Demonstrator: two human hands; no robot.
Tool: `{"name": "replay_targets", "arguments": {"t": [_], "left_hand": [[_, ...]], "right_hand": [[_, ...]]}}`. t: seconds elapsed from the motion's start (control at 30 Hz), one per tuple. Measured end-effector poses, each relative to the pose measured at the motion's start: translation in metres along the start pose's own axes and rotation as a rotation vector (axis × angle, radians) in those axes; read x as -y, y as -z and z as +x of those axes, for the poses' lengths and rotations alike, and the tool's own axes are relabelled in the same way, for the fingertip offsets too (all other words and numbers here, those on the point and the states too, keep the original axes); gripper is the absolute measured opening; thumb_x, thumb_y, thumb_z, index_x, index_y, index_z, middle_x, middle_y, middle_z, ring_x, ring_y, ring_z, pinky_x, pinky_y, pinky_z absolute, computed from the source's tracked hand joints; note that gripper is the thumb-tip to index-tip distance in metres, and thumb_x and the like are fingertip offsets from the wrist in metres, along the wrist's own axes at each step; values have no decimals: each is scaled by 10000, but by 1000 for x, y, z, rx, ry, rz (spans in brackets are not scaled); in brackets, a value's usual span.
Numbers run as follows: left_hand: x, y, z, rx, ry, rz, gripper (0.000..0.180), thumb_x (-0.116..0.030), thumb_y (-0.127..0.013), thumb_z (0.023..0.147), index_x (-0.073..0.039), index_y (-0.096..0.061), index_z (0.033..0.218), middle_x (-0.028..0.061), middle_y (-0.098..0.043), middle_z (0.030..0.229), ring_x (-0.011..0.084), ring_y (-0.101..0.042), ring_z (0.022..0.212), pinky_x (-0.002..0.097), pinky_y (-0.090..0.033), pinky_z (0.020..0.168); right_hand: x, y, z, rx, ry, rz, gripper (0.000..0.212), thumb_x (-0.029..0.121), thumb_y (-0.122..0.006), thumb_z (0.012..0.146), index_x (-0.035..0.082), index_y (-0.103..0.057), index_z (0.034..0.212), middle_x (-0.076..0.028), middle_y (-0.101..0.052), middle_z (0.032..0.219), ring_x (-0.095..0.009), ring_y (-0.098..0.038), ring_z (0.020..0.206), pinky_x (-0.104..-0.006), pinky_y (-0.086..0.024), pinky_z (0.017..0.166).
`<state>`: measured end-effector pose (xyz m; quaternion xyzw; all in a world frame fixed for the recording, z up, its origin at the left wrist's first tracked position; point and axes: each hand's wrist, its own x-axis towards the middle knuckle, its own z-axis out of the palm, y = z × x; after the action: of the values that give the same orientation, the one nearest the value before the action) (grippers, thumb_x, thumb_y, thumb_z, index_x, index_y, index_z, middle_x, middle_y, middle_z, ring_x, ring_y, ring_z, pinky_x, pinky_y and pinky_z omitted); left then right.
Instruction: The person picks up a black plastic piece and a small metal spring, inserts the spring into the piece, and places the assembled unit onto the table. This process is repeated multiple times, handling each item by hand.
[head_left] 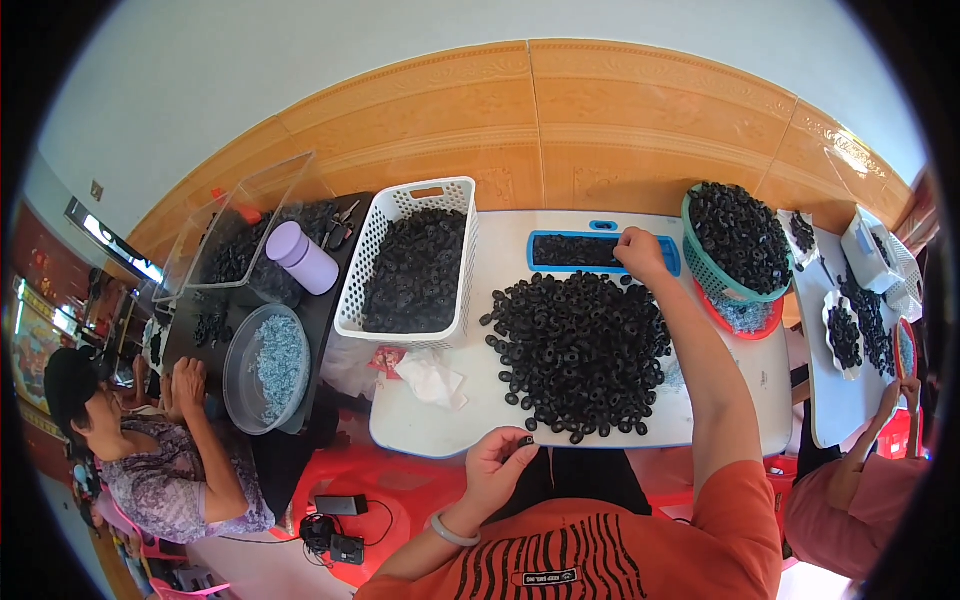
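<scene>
Close to my body, just off the front edge of the white table (418, 428), my left hand (497, 468) pinches a small black oval piece (526, 441) between thumb and fingertips. Far ahead, my right hand (640, 252) is closed over the right part of a shallow blue tray (672, 262); its fingertips point down and what they hold, if anything, is hidden. Black pieces (570, 250) fill the tray's left and middle. A wide heap of black oval pieces with holes (580, 350) lies between my hands, below the tray.
A white basket (470, 240) of black parts stands left, near crumpled tissue (430, 378). Right, a teal basket (705, 262) heaped with black pieces rests over a red basin (765, 328) holding bluish bits. Co-workers (185, 460) sit at both sides. A lilac bottle (302, 258) stands left.
</scene>
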<state>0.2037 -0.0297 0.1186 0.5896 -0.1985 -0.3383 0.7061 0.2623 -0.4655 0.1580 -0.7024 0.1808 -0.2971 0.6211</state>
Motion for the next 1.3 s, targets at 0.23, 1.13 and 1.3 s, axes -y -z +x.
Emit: {"name": "replay_targets", "arguments": {"t": [0.23, 1.13, 1.3], "left_hand": [[-42, -25, -57, 18, -38, -45, 148, 6, -724, 989, 24, -669, 1125, 24, -707, 967, 56, -617, 808, 199, -505, 729], [27, 9, -348, 253, -368, 243, 183, -48, -802, 935, 22, -730, 1088, 86, -748, 917, 110, -681, 711, 244, -530, 628], [35, 17, -347, 225, -434, 313, 186, -52, -824, 902, 12, -728, 1047, 91, -722, 851, 160, -665, 658, 276, -503, 579]], "right_hand": [[13, 18, -84, 56, -137, 232, 73, 35, -651, 963, 30, -583, 938, -104, -675, 838, -182, -683, 653, -315, -578, 566], [136, -102, -594, 732, 203, 46, 185, -81, -733, 876, 3, -707, 1039, -96, -728, 932, -211, -708, 774, -303, -530, 665], [126, -107, -597, 766, 78, -22, 201, -99, -735, 837, 8, -706, 1005, -88, -719, 903, -208, -698, 733, -298, -513, 614]]}}
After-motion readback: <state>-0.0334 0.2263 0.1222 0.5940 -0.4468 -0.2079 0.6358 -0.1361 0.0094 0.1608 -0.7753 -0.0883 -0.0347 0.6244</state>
